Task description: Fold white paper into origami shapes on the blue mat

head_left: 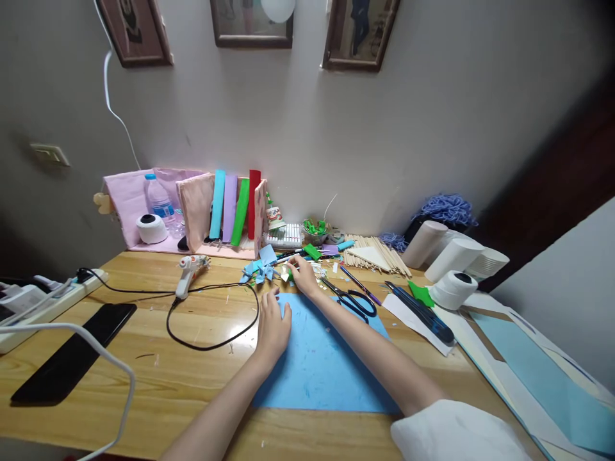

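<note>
Lying flat and open on the left edge of the blue paper sheet (327, 365) at lower centre, the left hand (273, 326) sits below the right hand (303, 274), whose curled fingers cover something small, grip unclear, beside black scissors (358, 302).

Soft even daylight, glare on tabletop (206, 320) w/ strong wide-angle bending at edges, right corner dim.

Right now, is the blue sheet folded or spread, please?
Spread: the blue sheet lies flat on the table, left hand resting on its edge.
</note>
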The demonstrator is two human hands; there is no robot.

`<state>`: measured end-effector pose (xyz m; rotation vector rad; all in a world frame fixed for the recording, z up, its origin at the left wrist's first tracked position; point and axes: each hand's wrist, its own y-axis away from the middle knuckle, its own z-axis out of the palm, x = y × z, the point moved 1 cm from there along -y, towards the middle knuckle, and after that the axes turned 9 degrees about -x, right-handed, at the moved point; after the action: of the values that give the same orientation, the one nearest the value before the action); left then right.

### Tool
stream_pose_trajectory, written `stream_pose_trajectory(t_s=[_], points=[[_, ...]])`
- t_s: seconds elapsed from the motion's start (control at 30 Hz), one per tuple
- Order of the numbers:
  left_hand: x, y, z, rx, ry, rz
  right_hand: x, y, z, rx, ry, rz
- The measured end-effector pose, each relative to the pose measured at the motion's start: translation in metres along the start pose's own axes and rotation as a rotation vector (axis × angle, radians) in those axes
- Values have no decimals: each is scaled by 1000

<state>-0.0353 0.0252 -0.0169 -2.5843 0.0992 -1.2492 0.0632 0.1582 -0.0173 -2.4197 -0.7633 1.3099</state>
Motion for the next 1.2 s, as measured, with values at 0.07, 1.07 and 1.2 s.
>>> stream_pose_trajectory(t_s=[0.07, 1.07, 1.2], points=[[1, 2, 2, -16, -13, 16, 4, 1, 5, -26, 5, -3], [103, -77, 156, -450, -98, 474, 154, 37, -210, 162, 579, 524], [101, -80, 163, -452, -36, 438, 159, 36, -209, 171, 561, 479]])
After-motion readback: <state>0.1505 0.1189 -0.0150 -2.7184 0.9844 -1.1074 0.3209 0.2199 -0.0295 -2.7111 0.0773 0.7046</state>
